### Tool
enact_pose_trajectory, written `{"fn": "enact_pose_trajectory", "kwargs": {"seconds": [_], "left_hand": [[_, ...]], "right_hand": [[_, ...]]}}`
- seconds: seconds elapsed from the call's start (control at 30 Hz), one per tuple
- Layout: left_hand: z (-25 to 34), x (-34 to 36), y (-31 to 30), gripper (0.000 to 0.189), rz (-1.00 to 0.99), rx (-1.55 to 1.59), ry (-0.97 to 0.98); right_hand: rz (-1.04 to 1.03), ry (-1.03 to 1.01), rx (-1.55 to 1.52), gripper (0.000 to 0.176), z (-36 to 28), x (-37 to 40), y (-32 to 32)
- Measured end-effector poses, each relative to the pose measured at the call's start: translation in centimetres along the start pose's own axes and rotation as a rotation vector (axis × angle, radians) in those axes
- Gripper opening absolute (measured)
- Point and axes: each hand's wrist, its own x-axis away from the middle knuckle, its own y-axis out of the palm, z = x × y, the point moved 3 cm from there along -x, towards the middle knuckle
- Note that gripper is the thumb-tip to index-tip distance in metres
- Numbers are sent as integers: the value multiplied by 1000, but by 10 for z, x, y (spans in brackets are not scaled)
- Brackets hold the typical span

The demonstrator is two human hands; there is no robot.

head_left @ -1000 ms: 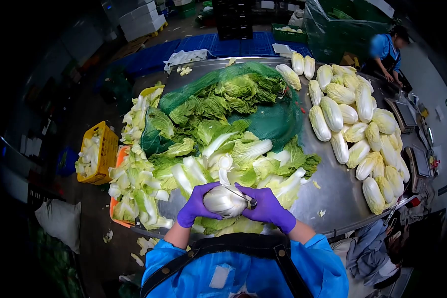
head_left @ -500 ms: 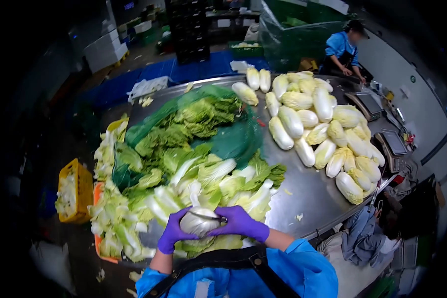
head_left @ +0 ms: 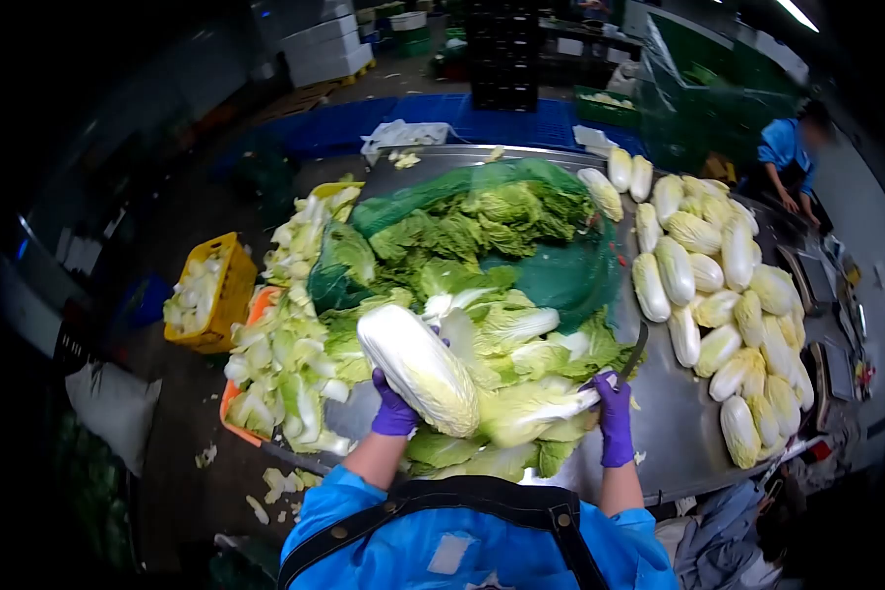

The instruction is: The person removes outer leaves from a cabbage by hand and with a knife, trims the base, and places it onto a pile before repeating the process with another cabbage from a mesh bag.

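My left hand (head_left: pixel 395 405), in a purple glove, is wrapped around a pale napa cabbage (head_left: pixel 418 369) tilted over the leaf heap. A knife with a dark curved blade (head_left: pixel 638 352) sticks up from my gloved right hand (head_left: pixel 615 408), whose fingers are closed on it. The white stem end of a loose cabbage leaf (head_left: pixel 536 411) reaches right to those fingers. Beneath and beyond both hands lie loose green outer leaves (head_left: pixel 442 285), some of them on a green mesh sack (head_left: pixel 546 270).
Trimmed cabbages (head_left: pixel 718 285) are piled on the right of the metal table (head_left: pixel 659 433). Leaf scraps fill an orange-rimmed crate (head_left: pixel 229 403) at the left edge, near a yellow crate (head_left: pixel 228 305) on the floor. A co-worker (head_left: pixel 792 162) stands at the far right.
My hands have moved apart, the left carrying the cabbage up and left, the right going right with the knife. A loose leaf now stretches beside the cabbage. The view has shifted leftward.
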Motion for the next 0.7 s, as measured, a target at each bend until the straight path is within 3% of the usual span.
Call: {"fn": "enact_pose_trajectory", "kwargs": {"seconds": [0.03,0.07,0.1,0.17,0.23,0.3,0.37,0.43,0.47,0.5,0.53,0.57,0.6,0.63,0.67,0.7], "left_hand": [[0,-6,10,94,-78,141,30],[-1,-9,17,92,-163,283,57],[-5,-10,16,92,-163,281,66],[-20,-10,11,86,-103,652,-25],[-33,-7,18,82,-105,734,-80],[-39,-5,30,58,-206,359,-63],[-46,-11,8,63,-309,253,-180],[-49,-9,-57,68,44,-57,-349],[-37,6,-60,79,171,-141,-294],[-27,14,-33,91,-76,-76,-190],[-29,19,-40,86,13,-120,-225],[-31,22,-47,81,101,-164,-258],[-31,28,-45,81,109,-162,-261],[-31,32,-46,82,253,-129,-334],[-29,35,-46,83,392,-100,-408],[-27,35,-39,83,391,-105,-412]], "right_hand": [[42,67,166,31,-2,-2,-4],[218,-405,570,39,-2,2,-1],[209,-410,570,39,-8,5,10],[-42,-355,335,50,-32,32,48],[-543,170,143,61,-61,66,92],[-756,-8,83,66,-56,82,124],[-705,-64,-2,67,-42,82,135],[-660,-115,-87,67,-33,80,134],[-580,-159,-47,65,-31,76,128],[-499,-195,-8,62,-28,75,124],[-375,-328,112,47,-27,72,126],[-375,-322,110,47,-25,71,123],[-366,-277,289,40,-22,71,117],[-355,-237,468,34,-20,70,112],[-223,-369,402,25,-25,69,107],[-192,-251,363,25,-16,59,97]]}}
